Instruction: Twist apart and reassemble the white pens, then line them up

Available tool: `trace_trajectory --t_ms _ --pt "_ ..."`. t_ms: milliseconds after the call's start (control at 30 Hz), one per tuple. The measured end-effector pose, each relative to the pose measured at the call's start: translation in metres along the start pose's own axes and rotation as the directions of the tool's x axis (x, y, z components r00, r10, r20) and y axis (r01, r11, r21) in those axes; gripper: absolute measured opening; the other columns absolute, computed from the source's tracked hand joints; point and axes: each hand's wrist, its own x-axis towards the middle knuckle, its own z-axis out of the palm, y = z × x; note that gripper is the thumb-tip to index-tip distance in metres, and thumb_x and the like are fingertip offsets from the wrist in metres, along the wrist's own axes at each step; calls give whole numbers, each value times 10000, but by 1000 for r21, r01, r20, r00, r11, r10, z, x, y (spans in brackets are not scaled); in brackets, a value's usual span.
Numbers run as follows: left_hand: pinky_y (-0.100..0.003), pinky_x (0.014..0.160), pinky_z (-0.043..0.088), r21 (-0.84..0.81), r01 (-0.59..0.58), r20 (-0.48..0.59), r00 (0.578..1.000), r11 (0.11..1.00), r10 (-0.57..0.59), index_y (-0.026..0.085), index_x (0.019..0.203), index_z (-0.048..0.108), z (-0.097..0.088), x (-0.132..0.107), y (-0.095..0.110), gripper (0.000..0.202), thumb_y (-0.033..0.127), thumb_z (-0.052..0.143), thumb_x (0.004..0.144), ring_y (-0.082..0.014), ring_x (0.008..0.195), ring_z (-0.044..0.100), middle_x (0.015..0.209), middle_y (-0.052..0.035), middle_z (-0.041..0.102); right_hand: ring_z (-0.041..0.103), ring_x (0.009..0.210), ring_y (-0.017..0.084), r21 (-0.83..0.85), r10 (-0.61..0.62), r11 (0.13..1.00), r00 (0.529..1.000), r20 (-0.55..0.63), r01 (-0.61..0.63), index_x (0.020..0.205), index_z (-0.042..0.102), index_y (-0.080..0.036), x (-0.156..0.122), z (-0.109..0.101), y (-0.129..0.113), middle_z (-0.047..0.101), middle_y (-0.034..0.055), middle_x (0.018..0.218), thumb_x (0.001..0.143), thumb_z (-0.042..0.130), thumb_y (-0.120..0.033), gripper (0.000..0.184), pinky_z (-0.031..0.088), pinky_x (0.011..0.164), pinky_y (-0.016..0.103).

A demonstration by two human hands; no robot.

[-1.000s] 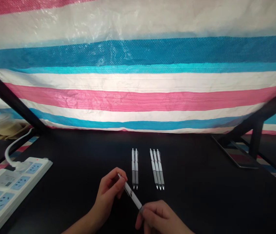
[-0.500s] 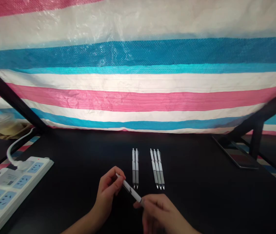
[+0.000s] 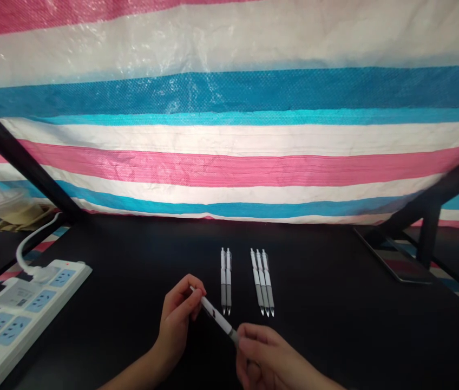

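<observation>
A white pen [image 3: 214,314] with a grey grip is held slantwise between both hands above the black table [image 3: 132,281]. My left hand [image 3: 181,314] pinches its upper end. My right hand [image 3: 266,360] is closed round the grey grip end at the lower right. Just beyond, two matching pens [image 3: 225,280] lie side by side on the table, tips toward me. A group of three pens [image 3: 262,281] lies to their right.
A white power strip [image 3: 14,314] with a plugged white cable lies at the left edge. A plastic cup with a straw [image 3: 0,203] stands at the far left. A dark phone [image 3: 395,260] lies at the right. A striped tarp [image 3: 229,135] hangs behind; black frame bars slant on both sides.
Both hands have shifted slightly with the pen; the right hand has slid along the grip end. The pens on the table have not moved.
</observation>
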Motion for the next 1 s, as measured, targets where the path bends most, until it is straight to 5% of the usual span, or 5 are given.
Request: trace_trajectory --t_ms 233,367,733,900,1000 --pt "-229 489 237 -34 -18 -22 1000 999 17 174 729 617 -2 -1 0 191 329 653 835 -102 514 318 531 54 387 559 419 73 28 18 999 999 41 -19 820 549 -177 1 -3 2 657 9 555 788 672 -551 395 313 393 128" --pt "-224 494 253 -41 -25 -43 999 999 24 168 722 626 -1 -1 0 192 327 665 821 -99 520 330 539 49 400 530 382 73 32 50 998 998 27 -51 767 539 -170 1 -2 0 628 10 505 876 502 -612 456 316 380 131" --pt "-223 490 243 -56 -46 -64 997 997 42 171 712 625 -1 0 1 192 330 667 811 -97 505 311 523 57 388 553 402 72 50 -32 998 996 85 28 810 516 -187 0 -3 -4 640 -5 591 765 689 -425 297 298 375 134" --pt "-221 485 241 -56 -36 -78 996 998 31 168 707 629 -1 0 2 187 322 673 805 -96 506 317 526 54 390 509 378 57 -18 43 999 997 60 -42 823 559 -157 1 -4 -3 630 20 538 874 507 -574 424 256 366 128" --pt "-219 482 244 -65 -38 -83 996 997 33 168 704 631 0 0 3 184 318 680 797 -94 504 325 529 52 399 410 344 34 -58 -18 998 996 86 23 826 518 -188 1 -4 -3 578 -40 487 831 639 -530 363 197 351 133"
